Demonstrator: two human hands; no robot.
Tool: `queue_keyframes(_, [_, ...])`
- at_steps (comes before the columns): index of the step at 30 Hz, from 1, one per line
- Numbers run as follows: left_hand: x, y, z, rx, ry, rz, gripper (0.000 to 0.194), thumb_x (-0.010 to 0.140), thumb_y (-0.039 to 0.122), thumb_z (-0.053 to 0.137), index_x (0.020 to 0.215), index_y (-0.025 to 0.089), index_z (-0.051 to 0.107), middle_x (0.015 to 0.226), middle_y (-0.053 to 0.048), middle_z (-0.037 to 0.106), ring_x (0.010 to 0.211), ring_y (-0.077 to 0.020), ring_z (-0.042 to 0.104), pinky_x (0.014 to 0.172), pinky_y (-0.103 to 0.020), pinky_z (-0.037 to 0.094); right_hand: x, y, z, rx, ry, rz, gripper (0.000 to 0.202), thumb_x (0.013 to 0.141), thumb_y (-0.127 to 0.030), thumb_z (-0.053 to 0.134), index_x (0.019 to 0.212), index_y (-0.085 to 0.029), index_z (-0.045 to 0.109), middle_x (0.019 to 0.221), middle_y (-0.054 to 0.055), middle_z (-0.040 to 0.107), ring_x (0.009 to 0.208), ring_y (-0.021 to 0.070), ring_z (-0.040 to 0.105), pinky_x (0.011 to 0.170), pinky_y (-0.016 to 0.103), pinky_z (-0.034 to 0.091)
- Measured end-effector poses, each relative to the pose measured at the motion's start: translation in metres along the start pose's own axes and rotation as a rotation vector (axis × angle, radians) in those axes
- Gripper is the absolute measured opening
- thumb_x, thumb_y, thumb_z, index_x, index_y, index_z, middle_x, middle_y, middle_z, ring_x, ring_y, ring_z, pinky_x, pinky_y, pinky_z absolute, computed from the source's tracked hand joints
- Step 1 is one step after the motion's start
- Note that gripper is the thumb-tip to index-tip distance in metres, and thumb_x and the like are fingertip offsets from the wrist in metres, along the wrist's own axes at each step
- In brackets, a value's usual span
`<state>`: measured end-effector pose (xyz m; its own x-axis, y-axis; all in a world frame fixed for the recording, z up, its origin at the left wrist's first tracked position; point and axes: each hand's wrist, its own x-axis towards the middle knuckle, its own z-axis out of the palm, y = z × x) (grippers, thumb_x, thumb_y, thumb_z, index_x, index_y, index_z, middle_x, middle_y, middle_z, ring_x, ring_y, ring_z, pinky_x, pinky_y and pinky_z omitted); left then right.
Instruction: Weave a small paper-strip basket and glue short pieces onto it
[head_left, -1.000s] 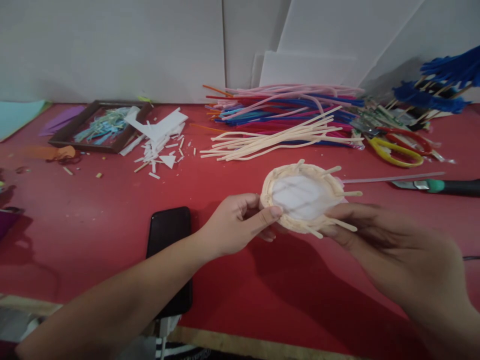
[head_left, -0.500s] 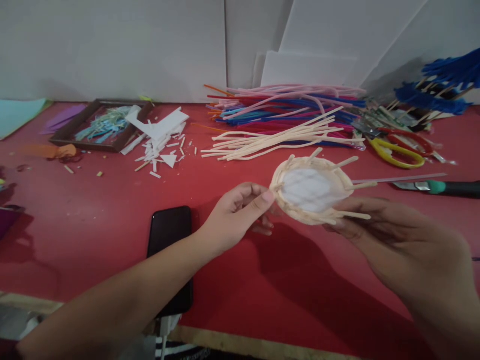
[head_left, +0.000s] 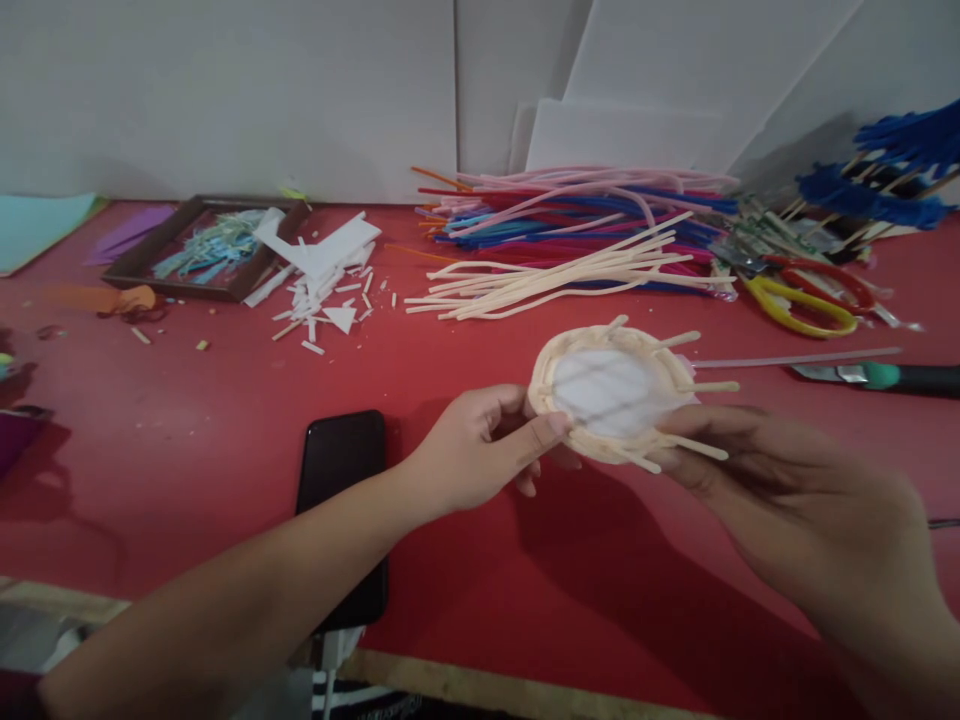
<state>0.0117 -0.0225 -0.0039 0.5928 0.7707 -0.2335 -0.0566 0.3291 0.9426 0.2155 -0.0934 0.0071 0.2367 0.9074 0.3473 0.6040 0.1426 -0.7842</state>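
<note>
Supporting tabletop (head_left: pixel 225 400): red, below the raised basket (head_left: pixel 607 385).
Right hand (head_left: pixel 817 485): fingers pinching the basket's near right rim.
Left hand (head_left: pixel 491 440): fingers gripping its left rim.
Basket: round, cream, between both hands.
Spokes (head_left: pixel 716 387): jutting outward.

On the red desk (head_left: pixel 187 500), a black smartphone (head_left: pixel 345 450) lies left of the fingers (head_left: pixel 551 427). Farther left and beyond the fingers sits a brown tray (head_left: pixel 176 290) of pale shredded strips (head_left: pixel 206 250), white scraps (head_left: pixel 341 250) at its right side and purple sheets (head_left: pixel 129 235) at its left. Right of the fingers lies a utility knife (head_left: pixel 881 376); beyond it, scissors (head_left: pixel 763 297) with one yellow and one red handle. White panels (head_left: pixel 622 130) stand well beyond the fingers.
</note>
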Motion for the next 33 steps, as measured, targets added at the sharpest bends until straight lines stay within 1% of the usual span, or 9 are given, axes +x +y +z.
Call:
queue_keyframes(4, [-0.0009,0.0022,-0.0024,0.004,-0.043,0.007,0.054,0.068,0.065,0.08,0.078,0.015,0.062,0.067,-0.002,0.071,0.049,-0.0055,0.057,0.048,-0.018,0.053,-0.0004,0.0011,0.0006,0.004,-0.013,-0.044,0.009,0.073,-0.038,0.076,0.078,-0.032,0.078,0.073,-0.006,0.079,0.065,0.0143,0.077,0.065,0.018,0.062])
queue_keyframes(8, [-0.0003,0.0021,-0.0031,-0.005,-0.058,0.0,0.054,0.068,0.064,0.081,0.078,0.015,0.062,0.068,-0.001,0.072,0.049,-0.005,0.057,0.05,-0.019,0.054,-0.0001,0.0052,-0.0001,-0.005,-0.014,-0.056,0.008,0.075,-0.039,0.075,0.081,-0.033,0.078,0.075,-0.008,0.08,0.066,0.0119,0.077,0.066,0.014,0.06])
queue_keyframes(13, [-0.0004,0.0019,-0.0028,-0.042,-0.034,0.006,0.051,0.069,0.062,0.081,0.078,0.016,0.062,0.072,0.0,0.071,0.052,-0.0042,0.057,0.05,-0.017,0.055,0.0002,0.0071,-0.0019,0.008,0.014,-0.029,0.01,0.074,-0.041,0.076,0.08,-0.034,0.077,0.073,-0.008,0.079,0.063,0.0094,0.075,0.065,0.009,0.056])
queue_keyframes(17, [-0.0004,0.0039,-0.0034,-0.075,-0.028,0.029,0.049,0.072,0.062,0.08,0.076,0.016,0.064,0.069,0.0,0.07,0.052,-0.0049,0.056,0.051,-0.018,0.056,-0.0003,0.0047,-0.0016,0.038,0.017,-0.008,0.008,0.071,-0.039,0.076,0.078,-0.034,0.077,0.071,-0.008,0.079,0.061,0.0096,0.075,0.063,0.009,0.056])
queue_keyframes(22, [-0.0007,0.0072,-0.0037,0.014,0.015,0.008,0.055,0.065,0.066,0.082,0.069,0.016,0.059,0.066,-0.001,0.072,0.048,-0.005,0.057,0.049,-0.018,0.053,0.0,0.0044,-0.0022,-0.003,0.001,-0.028,0.01,0.073,-0.043,0.077,0.078,-0.035,0.078,0.073,-0.007,0.08,0.062,0.0107,0.075,0.062,0.01,0.057])
queue_keyframes(27, [-0.0017,0.0076,-0.0055,0.065,0.02,0.018,0.058,0.065,0.069,0.08,0.068,0.015,0.059,0.065,-0.001,0.071,0.049,-0.0056,0.061,0.051,-0.018,0.051,0.0016,0.0038,-0.0023,0.022,-0.019,-0.03,0.007,0.071,-0.042,0.077,0.076,-0.036,0.079,0.07,-0.007,0.079,0.059,0.0106,0.074,0.06,0.01,0.057])
queue_keyframes(29, [-0.0015,0.0064,-0.0058,0.036,0.006,0.013,0.057,0.066,0.068,0.08,0.068,0.015,0.058,0.065,-0.001,0.07,0.05,-0.0057,0.061,0.052,-0.018,0.052,0.0015,0.0032,-0.0015,0.035,-0.019,-0.002,0.008,0.069,-0.04,0.077,0.076,-0.037,0.079,0.07,-0.007,0.079,0.058,0.0105,0.074,0.059,0.01,0.056])
queue_keyframes(31, [-0.0008,0.0048,-0.0052,-0.015,-0.013,0.001,0.056,0.068,0.066,0.08,0.07,0.015,0.058,0.066,0.0,0.069,0.052,-0.0061,0.061,0.053,-0.019,0.054,0.0013,0.0028,-0.0004,0.087,-0.021,0.062,0.01,0.067,-0.037,0.079,0.076,-0.037,0.079,0.071,-0.008,0.079,0.06,0.0111,0.075,0.061,0.011,0.058])
queue_keyframes(33, [0.0,0.0028,-0.0042,-0.054,-0.011,-0.001,0.055,0.069,0.065,0.08,0.077,0.017,0.057,0.07,0.001,0.066,0.055,-0.0072,0.061,0.054,-0.022,0.057,0.0016,0.0026,0.0006,0.159,-0.042,0.134,0.011,0.065,-0.034,0.079,0.076,-0.037,0.079,0.072,-0.007,0.079,0.063,0.0122,0.076,0.064,0.014,0.06])
